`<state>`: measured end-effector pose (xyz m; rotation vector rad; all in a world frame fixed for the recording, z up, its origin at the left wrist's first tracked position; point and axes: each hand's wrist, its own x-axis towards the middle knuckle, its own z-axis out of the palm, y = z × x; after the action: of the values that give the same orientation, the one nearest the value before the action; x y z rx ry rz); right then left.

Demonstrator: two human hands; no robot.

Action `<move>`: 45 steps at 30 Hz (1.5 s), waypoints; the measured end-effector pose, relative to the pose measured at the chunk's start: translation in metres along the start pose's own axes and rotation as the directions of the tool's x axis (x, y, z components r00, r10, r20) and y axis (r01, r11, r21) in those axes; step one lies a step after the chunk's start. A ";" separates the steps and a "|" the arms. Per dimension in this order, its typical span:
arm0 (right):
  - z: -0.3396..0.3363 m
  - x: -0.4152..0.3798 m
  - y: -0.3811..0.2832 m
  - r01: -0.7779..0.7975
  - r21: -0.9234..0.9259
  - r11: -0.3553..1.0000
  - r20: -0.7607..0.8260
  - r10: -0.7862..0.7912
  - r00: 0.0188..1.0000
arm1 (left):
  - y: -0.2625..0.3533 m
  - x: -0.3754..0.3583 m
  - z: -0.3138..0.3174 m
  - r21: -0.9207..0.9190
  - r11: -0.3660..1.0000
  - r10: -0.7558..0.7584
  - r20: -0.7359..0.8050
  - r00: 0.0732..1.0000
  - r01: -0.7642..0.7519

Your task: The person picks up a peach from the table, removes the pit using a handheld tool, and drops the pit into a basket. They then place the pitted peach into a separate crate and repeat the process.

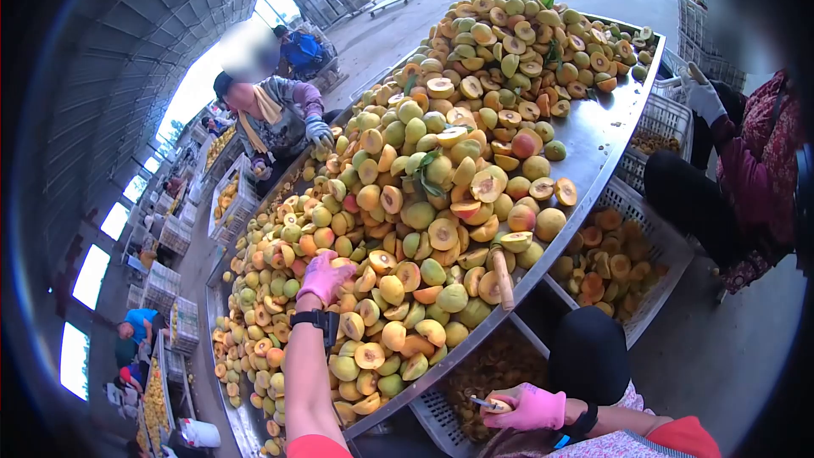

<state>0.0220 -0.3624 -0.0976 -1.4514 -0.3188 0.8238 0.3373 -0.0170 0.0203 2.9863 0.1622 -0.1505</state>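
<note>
A large heap of halved yellow-green peaches [407, 203] covers a metal table [593, 136]. My left hand [325, 278], in a pink glove, rests on the fruit at the heap's near left part; its fingers reach over the peaches, and whether they grip one is hard to tell. Near the bottom edge, my right hand [536, 408], also pink-gloved, is closed around a small metal tool [486, 403] and a piece of peach [498, 406], over a crate of pits [496, 373]. A wooden handle [503, 280] lies on the table's near edge.
A crate of peach halves [623, 267] stands below the table's right edge. A person in gloves [275, 110] works across the table; another person [755, 153] sits at the right. More crates [174, 233] and people are at the far left.
</note>
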 end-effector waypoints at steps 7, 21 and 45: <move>0.000 -0.018 -0.009 0.007 0.033 0.999 -0.041 -0.006 0.999 | 0.038 -0.144 -0.013 -0.819 -0.324 0.561 0.237 0.793 0.474; 0.029 -0.052 -0.007 0.180 -0.137 0.974 -0.544 -0.226 0.808 | 0.133 -0.345 0.119 -0.950 -0.294 0.013 0.107 0.994 0.106; 0.046 -0.024 -0.074 0.131 -0.729 0.672 -0.139 -0.333 0.933 | 0.075 -0.373 0.148 -0.941 0.258 0.256 -0.153 0.954 -0.220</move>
<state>-0.0024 -0.3377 -0.0147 -2.1693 -0.6606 0.2678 -0.0370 -0.1504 -0.0749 1.7073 -0.1774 -0.0271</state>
